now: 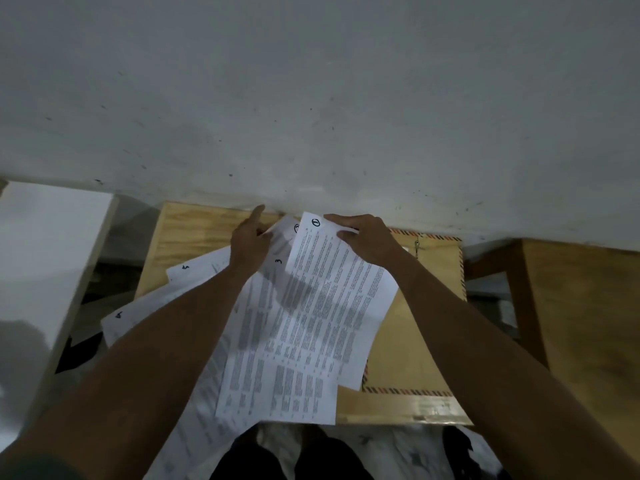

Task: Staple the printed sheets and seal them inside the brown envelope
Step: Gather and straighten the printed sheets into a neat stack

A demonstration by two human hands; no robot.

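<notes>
While the sheets [311, 306] lay fanned out on the small wooden counter [187, 230], both hands were at their far ends. The left hand [249, 244] pinched the top edge of the sheets underneath, with one finger pointing out at the wall [311, 98]. The right hand [367, 240] had its grip on the top corner of the sheet marked 1, fingers curled over the edge. Other sheets marked 3, 4 and 5 stuck out to the left, and some hung off the near side of the counter. The envelope [426, 306] lay flat under the sheets on the right, with its striped edge showing. No stapler could be seen.

It looked like the step was to gather the sheets into one neat pile. To do it well, the person should slide the sheets together in number order, with 1 on top. Then the pile should be stood on one edge and tapped on the counter, so all corners line up. A soft hold would help, because thin paper bends and slips. The loose sheets hanging off the edge could fall, so they should be pulled in first.
</notes>
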